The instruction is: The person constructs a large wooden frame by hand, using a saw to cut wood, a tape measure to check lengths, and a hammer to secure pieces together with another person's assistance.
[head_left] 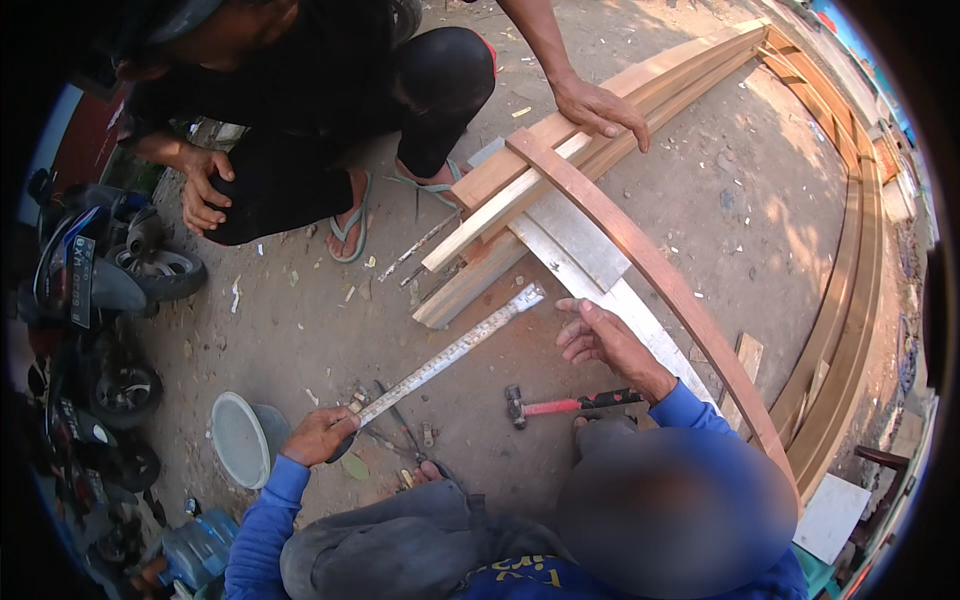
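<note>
My left hand point(322, 436) is closed on a tape measure point(450, 354), its worn pale blade stretched out toward the boards. The far end of the blade hangs free, short of my right hand point(605, 345). That hand is raised with its fingers apart and nothing in it. Beyond it, a reddish-brown wooden strip point(650, 250) lies across several long boards point(480, 275) and a pale board point(625, 310). A hammer point(520, 408) with a red and black handle rests on the ground below my right hand. Pliers point(405, 430) lie beside my left hand.
A crouching person in dark clothes rests one hand point(600, 108) on the boards. A pale bucket point(243, 440) stands left of my left hand. Parked motorcycles point(130, 270) line the left side. Long wooden frames point(850, 300) curve along the right.
</note>
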### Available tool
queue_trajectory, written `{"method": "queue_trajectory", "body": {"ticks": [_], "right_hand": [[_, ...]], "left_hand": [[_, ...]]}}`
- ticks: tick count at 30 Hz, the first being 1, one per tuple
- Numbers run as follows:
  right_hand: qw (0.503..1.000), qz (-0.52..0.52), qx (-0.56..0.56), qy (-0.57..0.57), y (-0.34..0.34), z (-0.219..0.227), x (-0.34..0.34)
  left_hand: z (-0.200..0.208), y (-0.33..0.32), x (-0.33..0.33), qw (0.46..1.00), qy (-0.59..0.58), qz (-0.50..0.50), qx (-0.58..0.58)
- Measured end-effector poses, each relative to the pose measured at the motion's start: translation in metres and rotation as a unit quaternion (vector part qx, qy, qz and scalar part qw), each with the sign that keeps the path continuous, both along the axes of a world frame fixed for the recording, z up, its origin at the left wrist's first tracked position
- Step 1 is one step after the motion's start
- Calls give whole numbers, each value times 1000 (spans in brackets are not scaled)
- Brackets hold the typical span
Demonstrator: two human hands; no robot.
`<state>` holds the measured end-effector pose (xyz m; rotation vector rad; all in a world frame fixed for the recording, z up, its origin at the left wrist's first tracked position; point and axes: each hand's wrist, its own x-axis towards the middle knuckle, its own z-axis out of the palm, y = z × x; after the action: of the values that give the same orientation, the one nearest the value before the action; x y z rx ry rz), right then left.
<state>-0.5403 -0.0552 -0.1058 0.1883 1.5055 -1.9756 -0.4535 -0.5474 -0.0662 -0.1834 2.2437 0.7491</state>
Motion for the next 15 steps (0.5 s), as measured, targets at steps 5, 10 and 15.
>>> {"method": "queue_trajectory", "body": {"ticks": [5,10,15], "right_hand": [[603,431,543,395,-3,-121,87],[661,446,515,314,-10,-118,92],[821,342,360,282,34,8,71]], "left_hand": [[75,3,0,985,47,152,-61],[106,22,-18,956,160,99,-224],[97,29,-25,951,182,97,-229]]}}
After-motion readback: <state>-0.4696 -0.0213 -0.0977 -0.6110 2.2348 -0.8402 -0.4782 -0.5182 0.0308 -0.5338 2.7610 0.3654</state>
